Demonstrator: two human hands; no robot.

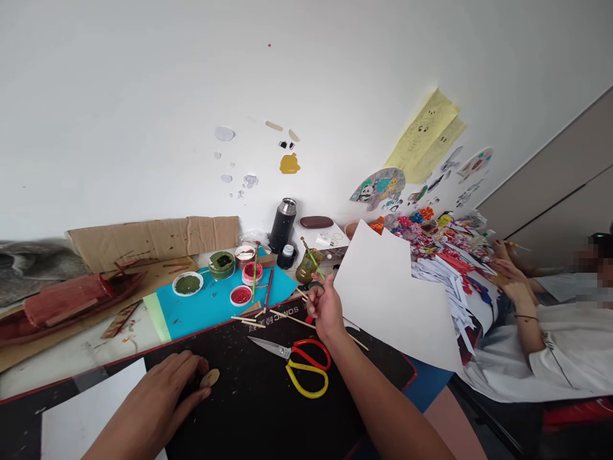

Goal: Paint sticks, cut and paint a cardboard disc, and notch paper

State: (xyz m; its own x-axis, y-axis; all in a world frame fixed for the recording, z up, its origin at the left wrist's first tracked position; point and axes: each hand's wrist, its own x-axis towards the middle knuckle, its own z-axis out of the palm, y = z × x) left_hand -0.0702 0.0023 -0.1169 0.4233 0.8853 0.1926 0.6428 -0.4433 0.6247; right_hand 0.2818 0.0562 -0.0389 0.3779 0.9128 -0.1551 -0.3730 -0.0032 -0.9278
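My left hand (173, 386) is low over the black desk mat (239, 415), its fingers curled. Between thumb and index finger it pinches a small, flat, rounded tan piece (209, 378). My right hand (328, 311) is raised at the mat's far edge with its fingers closed. A slim green paintbrush (312, 257) slants up and left from these fingers, in front of a murky jar (305, 271). Scissors (294, 359) with one red and one yellow handle lie on the mat between my hands. Thin wooden sticks (292, 317) are scattered beyond the scissors.
Paint pots, including a green one (188, 283) and a red one (241, 295), stand on blue paper (167, 310). A red model boat (67, 300) sits left, a black flask (283, 227) behind. White card (397, 300) lies right, near another person's hands (514, 281) and paper scraps.
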